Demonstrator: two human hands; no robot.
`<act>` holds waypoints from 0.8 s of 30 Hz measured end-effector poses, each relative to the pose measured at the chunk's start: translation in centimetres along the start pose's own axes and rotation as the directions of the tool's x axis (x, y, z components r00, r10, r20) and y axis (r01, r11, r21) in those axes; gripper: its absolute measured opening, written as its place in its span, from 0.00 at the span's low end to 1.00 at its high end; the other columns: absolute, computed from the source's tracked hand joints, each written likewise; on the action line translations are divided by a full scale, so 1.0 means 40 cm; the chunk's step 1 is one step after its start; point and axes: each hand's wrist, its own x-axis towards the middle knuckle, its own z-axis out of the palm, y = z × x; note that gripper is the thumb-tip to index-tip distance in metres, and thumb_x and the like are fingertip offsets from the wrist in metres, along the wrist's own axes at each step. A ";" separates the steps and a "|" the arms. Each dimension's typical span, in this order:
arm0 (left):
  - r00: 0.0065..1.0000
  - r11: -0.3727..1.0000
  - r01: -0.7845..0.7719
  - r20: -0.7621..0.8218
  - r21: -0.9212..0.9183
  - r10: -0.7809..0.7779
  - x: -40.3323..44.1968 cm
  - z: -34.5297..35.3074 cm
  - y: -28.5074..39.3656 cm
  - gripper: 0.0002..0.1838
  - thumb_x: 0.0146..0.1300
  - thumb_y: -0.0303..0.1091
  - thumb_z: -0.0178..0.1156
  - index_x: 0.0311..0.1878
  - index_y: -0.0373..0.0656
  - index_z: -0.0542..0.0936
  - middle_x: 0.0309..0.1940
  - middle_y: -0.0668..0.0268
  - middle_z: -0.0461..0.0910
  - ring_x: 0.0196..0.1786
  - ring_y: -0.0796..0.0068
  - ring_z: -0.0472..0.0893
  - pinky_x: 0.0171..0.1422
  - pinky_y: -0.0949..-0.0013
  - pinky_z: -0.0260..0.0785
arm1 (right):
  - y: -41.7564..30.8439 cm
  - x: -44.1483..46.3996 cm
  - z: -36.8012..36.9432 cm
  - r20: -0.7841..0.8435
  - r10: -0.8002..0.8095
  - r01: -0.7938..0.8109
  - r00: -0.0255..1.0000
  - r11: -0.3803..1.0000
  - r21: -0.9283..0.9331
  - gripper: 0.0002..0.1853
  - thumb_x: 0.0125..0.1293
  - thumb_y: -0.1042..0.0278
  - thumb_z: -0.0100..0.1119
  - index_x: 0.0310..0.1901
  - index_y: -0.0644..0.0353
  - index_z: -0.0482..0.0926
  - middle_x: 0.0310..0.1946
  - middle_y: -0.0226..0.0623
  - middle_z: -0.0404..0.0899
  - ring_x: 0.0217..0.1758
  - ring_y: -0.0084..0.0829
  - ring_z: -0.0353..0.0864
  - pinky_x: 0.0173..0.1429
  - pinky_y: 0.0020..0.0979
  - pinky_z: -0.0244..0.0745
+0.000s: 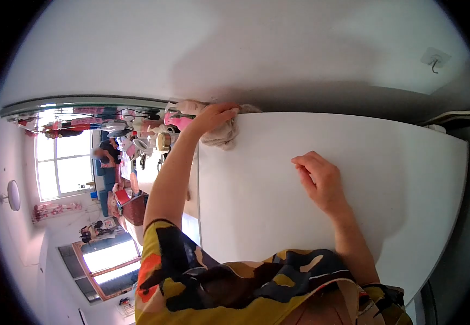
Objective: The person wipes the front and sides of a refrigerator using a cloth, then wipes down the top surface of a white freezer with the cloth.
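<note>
My left hand (213, 118) is at the far left corner of a broad white panel (267, 179), its fingers bent over a crumpled beige cloth (221, 135). The cloth lies against the panel's edge, partly hidden by the hand. My right hand (320, 181) is over the middle of the panel, with its fingers curled in and nothing visible in them. Whether it touches the surface I cannot tell. Beside my left wrist stand a pink bottle (178, 120) and a jar with a gold-coloured lid (164, 142).
A white wall runs along the panel's far side, with a hook (435, 60) on it. To the left, a crowded table (147, 176) holds bottles and small items. A person (107, 153) is farther back, near a window (64, 162). The room looks tilted sideways.
</note>
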 end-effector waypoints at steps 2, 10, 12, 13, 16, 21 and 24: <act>0.999 0.990 -0.001 0.036 0.141 -0.004 0.027 -0.003 0.031 0.23 0.69 0.47 0.51 0.62 0.48 0.77 0.58 0.58 0.79 0.61 0.61 0.75 0.68 0.63 0.63 | 0.000 0.001 0.003 -0.002 -0.006 0.006 1.000 1.000 -0.002 0.06 0.63 0.78 0.59 0.42 0.62 0.79 0.35 0.39 0.81 0.34 0.35 0.83 0.38 0.32 0.80; 0.998 0.887 -0.056 0.050 0.458 0.038 0.095 0.021 0.030 0.21 0.65 0.49 0.51 0.51 0.48 0.83 0.51 0.56 0.82 0.56 0.52 0.78 0.62 0.55 0.69 | 0.005 -0.001 -0.010 0.005 0.014 -0.015 1.000 0.997 0.081 0.06 0.64 0.77 0.57 0.42 0.63 0.79 0.35 0.40 0.81 0.35 0.38 0.82 0.39 0.34 0.79; 0.965 0.871 0.135 -0.261 0.473 -0.008 0.065 0.062 0.042 0.20 0.65 0.50 0.51 0.45 0.45 0.84 0.45 0.55 0.83 0.51 0.50 0.79 0.57 0.50 0.70 | 0.010 0.001 -0.010 -0.005 0.009 -0.009 1.000 0.997 0.077 0.06 0.65 0.77 0.57 0.43 0.64 0.79 0.35 0.41 0.81 0.35 0.38 0.82 0.39 0.34 0.80; 0.967 0.869 0.131 -0.257 0.477 -0.005 0.060 0.069 0.037 0.20 0.65 0.50 0.51 0.45 0.45 0.84 0.45 0.55 0.83 0.51 0.50 0.79 0.57 0.50 0.70 | 0.011 -0.002 -0.010 -0.004 0.008 -0.008 1.000 0.997 0.076 0.06 0.65 0.78 0.56 0.43 0.64 0.79 0.35 0.41 0.81 0.35 0.38 0.83 0.39 0.33 0.80; 0.945 0.859 0.028 -0.295 0.512 0.144 0.036 0.081 0.026 0.19 0.65 0.48 0.52 0.41 0.44 0.84 0.41 0.58 0.83 0.49 0.50 0.79 0.52 0.48 0.71 | 0.019 -0.002 -0.018 -0.012 0.026 -0.023 1.000 0.982 0.190 0.06 0.66 0.78 0.55 0.43 0.64 0.79 0.35 0.42 0.81 0.35 0.37 0.83 0.40 0.32 0.80; 0.804 0.915 -0.117 -0.504 0.386 0.316 -0.026 0.093 0.021 0.13 0.65 0.41 0.55 0.38 0.42 0.84 0.38 0.60 0.80 0.46 0.53 0.78 0.48 0.53 0.72 | 0.017 0.000 -0.022 -0.001 0.024 -0.023 1.000 0.984 0.174 0.07 0.66 0.79 0.55 0.43 0.66 0.79 0.36 0.42 0.81 0.36 0.35 0.83 0.41 0.31 0.80; 0.730 0.913 -0.014 -0.620 0.407 0.288 -0.052 0.104 -0.039 0.12 0.64 0.40 0.57 0.38 0.41 0.83 0.38 0.60 0.80 0.46 0.53 0.78 0.48 0.53 0.72 | 0.015 -0.003 -0.020 0.012 0.034 -0.035 0.999 0.986 0.164 0.07 0.66 0.79 0.55 0.44 0.66 0.79 0.37 0.42 0.81 0.36 0.35 0.83 0.41 0.31 0.80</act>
